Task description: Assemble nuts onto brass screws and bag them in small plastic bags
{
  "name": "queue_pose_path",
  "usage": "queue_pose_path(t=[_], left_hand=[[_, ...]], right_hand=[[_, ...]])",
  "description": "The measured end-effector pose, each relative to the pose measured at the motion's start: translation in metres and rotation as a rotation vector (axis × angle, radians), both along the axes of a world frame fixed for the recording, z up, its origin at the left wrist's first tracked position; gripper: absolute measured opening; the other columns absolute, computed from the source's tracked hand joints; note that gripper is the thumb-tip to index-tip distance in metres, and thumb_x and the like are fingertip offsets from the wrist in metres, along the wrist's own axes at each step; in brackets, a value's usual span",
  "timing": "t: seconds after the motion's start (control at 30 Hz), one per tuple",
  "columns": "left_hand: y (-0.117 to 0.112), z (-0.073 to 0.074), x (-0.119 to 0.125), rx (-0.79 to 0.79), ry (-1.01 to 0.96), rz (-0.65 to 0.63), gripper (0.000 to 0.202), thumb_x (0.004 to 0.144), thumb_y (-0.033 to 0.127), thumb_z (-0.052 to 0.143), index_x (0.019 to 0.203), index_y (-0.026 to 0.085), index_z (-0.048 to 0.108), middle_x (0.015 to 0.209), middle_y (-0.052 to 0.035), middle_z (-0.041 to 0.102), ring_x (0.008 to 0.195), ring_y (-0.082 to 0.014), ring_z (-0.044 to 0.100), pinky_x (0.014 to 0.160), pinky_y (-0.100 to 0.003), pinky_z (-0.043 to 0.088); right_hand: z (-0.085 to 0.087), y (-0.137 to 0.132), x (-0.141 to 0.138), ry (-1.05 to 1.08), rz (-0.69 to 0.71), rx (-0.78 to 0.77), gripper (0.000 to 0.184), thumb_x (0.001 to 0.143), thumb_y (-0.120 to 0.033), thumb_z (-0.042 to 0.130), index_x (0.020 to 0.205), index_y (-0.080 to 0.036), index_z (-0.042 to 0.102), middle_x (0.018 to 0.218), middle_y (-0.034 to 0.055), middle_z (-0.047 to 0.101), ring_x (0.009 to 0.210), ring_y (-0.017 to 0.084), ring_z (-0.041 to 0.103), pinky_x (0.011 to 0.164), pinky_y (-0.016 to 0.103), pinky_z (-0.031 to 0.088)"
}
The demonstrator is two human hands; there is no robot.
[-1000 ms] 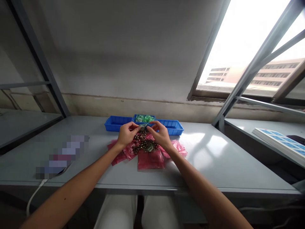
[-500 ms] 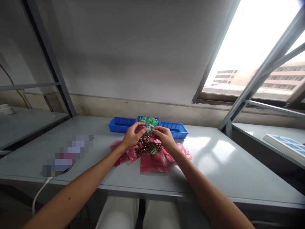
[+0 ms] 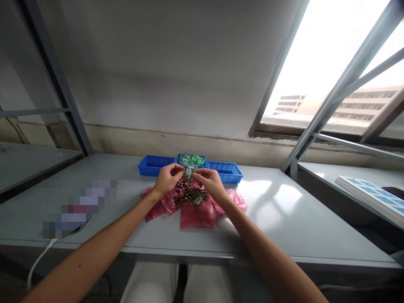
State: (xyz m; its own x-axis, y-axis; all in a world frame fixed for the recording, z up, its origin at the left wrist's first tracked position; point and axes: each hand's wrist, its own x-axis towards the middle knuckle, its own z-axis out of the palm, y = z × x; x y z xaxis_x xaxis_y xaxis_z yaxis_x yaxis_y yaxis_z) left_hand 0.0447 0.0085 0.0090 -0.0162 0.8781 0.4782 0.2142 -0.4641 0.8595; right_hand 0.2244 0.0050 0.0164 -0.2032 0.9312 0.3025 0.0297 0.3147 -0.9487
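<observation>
Between my two hands is a small clear plastic bag (image 3: 189,171) with pale pieces inside. My left hand (image 3: 169,178) pinches its left edge and my right hand (image 3: 211,181) pinches its right edge. Just below them lies a pile of small brass-coloured metal parts (image 3: 191,196), with a few pale green pieces (image 3: 198,198) among it. The pile rests on pink plastic bags (image 3: 198,216) spread over the table. Behind my hands, the middle blue bin (image 3: 205,158) holds green bags (image 3: 192,160).
A blue bin (image 3: 151,166) stands at the left and another blue bin (image 3: 225,171) at the right of the middle one. A blurred-out object with a white cable (image 3: 41,259) lies on the table (image 3: 271,235) at left. Metal posts (image 3: 295,168) rise behind.
The whole view has shifted slightly, so things sit a little further left. Both hands still pinch the small clear bag, which appears slightly lower against the bins.
</observation>
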Motion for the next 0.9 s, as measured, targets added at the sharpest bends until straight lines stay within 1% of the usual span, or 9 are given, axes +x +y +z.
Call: queue_pose_path(t=[0.13,0.2,0.27,0.33,0.47,0.57,0.7,0.8,0.9], left_hand=[[0.001,-0.002,-0.002,0.076,0.005,0.01,0.019,0.074,0.035,0.07,0.08,0.016,0.069,0.08,-0.0034,0.068,0.072,-0.0158,0.06,0.07,-0.027,0.048],[0.0,-0.002,-0.002,0.069,-0.012,-0.021,0.021,0.072,0.036,0.073,0.08,0.016,0.071,0.082,-0.0041,0.069,0.071,-0.0151,0.06,0.068,-0.027,0.047],[-0.002,0.0,-0.002,0.008,-0.024,-0.072,0.021,0.071,0.034,0.072,0.082,0.016,0.073,0.079,-0.0041,0.07,0.066,-0.0144,0.059,0.065,-0.026,0.047],[-0.005,0.004,-0.001,-0.064,-0.043,-0.112,0.021,0.072,0.031,0.069,0.086,0.016,0.073,0.075,-0.0033,0.07,0.063,-0.0139,0.058,0.061,-0.025,0.046],[-0.011,0.01,0.001,-0.102,-0.042,-0.093,0.024,0.076,0.033,0.063,0.089,0.016,0.074,0.074,-0.0023,0.07,0.064,-0.0145,0.06,0.061,-0.025,0.046],[-0.011,0.011,0.001,-0.106,-0.044,-0.088,0.025,0.074,0.037,0.066,0.085,0.015,0.075,0.074,-0.0033,0.072,0.067,-0.0165,0.063,0.065,-0.027,0.048],[-0.007,0.007,0.0,-0.083,-0.057,-0.078,0.021,0.066,0.032,0.074,0.078,0.015,0.074,0.079,-0.0061,0.074,0.073,-0.0198,0.067,0.071,-0.03,0.051],[-0.005,0.006,0.0,-0.076,-0.061,-0.04,0.018,0.066,0.03,0.073,0.076,0.015,0.073,0.078,-0.0063,0.074,0.073,-0.0197,0.067,0.072,-0.031,0.051],[-0.005,0.006,0.001,-0.076,-0.07,-0.043,0.019,0.066,0.031,0.074,0.074,0.015,0.07,0.075,-0.0046,0.072,0.071,-0.0182,0.065,0.069,-0.03,0.051]], right_hand=[[0.002,0.0,0.001,0.058,-0.055,-0.055,0.027,0.067,-0.037,0.076,0.081,-0.015,0.072,0.055,-0.0014,0.058,0.045,0.01,0.047,0.043,0.023,0.032],[0.004,0.0,0.002,0.132,-0.047,-0.124,0.027,0.065,-0.035,0.075,0.083,-0.015,0.072,0.06,0.0018,0.064,0.047,0.012,0.054,0.044,0.024,0.037],[0.006,0.0,0.004,0.231,-0.011,-0.189,0.025,0.064,-0.031,0.073,0.082,-0.014,0.073,0.07,0.0058,0.07,0.057,0.016,0.062,0.051,0.026,0.047],[0.007,0.001,0.005,0.309,-0.005,-0.214,0.02,0.063,-0.028,0.07,0.077,-0.014,0.074,0.072,0.0069,0.07,0.064,0.017,0.065,0.059,0.029,0.051],[0.004,0.004,0.007,0.279,-0.033,-0.155,0.017,0.066,-0.029,0.071,0.076,-0.015,0.076,0.074,0.0059,0.071,0.067,0.015,0.064,0.066,0.028,0.051],[0.001,0.006,0.007,0.204,-0.036,-0.094,0.018,0.064,-0.028,0.076,0.077,-0.016,0.075,0.076,0.0054,0.071,0.068,0.015,0.064,0.069,0.029,0.051],[-0.003,0.009,0.006,0.194,-0.023,-0.05,0.02,0.06,-0.028,0.08,0.074,-0.017,0.071,0.074,0.0032,0.07,0.067,0.015,0.063,0.067,0.029,0.05],[-0.005,0.011,0.006,0.198,-0.039,-0.01,0.021,0.06,-0.027,0.08,0.073,-0.016,0.068,0.071,0.0013,0.067,0.065,0.013,0.061,0.064,0.027,0.049],[-0.003,0.01,0.006,0.226,-0.04,-0.006,0.022,0.061,-0.025,0.081,0.074,-0.017,0.065,0.07,-0.0007,0.064,0.064,0.011,0.059,0.062,0.025,0.048]])
